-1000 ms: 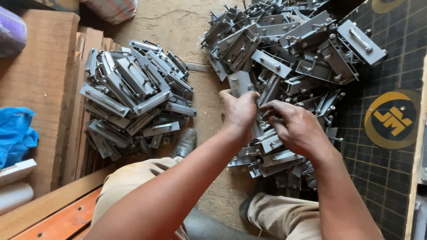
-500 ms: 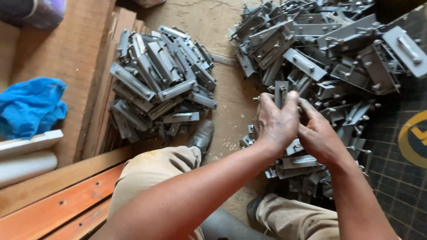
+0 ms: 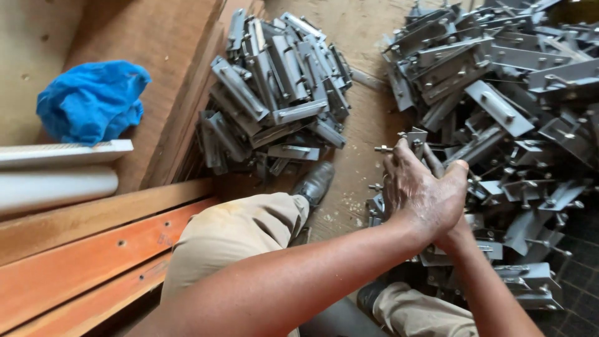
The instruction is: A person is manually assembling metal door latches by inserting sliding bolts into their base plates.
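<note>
Both my hands are clasped together over a grey metal bracket with a threaded bolt sticking out to its left. My left hand lies on top, with its fingers curled around the bracket. My right hand is mostly hidden under the left one, and only its wrist and forearm show. The hands sit at the near edge of a large heap of similar grey metal brackets on the right. A second, tidier pile of brackets lies to the left of the hands.
A blue cloth lies on a wooden board at the left, above white panels. Orange-brown wooden beams run along the lower left. My knee and black shoe rest between the two piles on the dusty floor.
The hands have closed over the bracket, and the left hand now covers the right. My view has swung, so the left pile and blue cloth sit more centrally.
</note>
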